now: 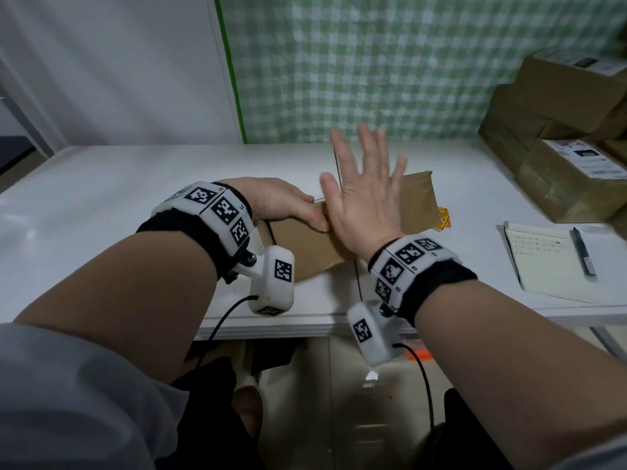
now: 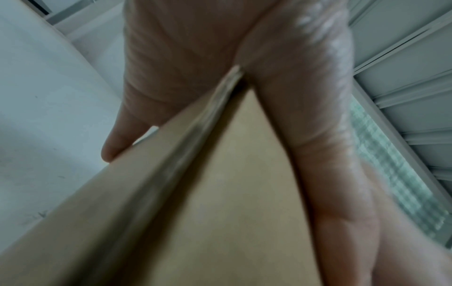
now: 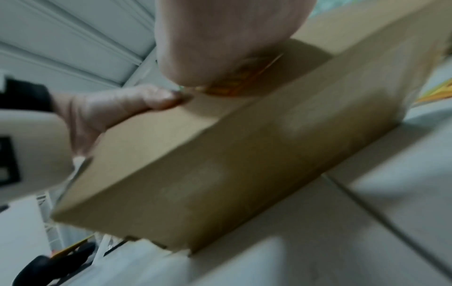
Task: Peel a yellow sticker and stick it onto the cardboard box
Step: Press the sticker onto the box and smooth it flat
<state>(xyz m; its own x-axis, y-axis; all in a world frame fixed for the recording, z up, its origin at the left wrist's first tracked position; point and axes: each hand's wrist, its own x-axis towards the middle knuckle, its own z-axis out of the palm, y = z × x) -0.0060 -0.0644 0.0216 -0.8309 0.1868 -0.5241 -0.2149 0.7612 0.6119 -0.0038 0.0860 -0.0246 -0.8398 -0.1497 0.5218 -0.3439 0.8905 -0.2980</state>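
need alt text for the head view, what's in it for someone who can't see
A person's right hand, fingers spread, presses flat on a cardboard box on a white table while the left hand grips the box's left end. Yellow stickers peek out behind the box; a notepad with a pen and stacked boxes sit to the right.

The head camera is looking down from above at the table (image 1: 101, 184); both wrist cameras are looking closely along the cardboard box (image 2: 220, 193), which all views share.
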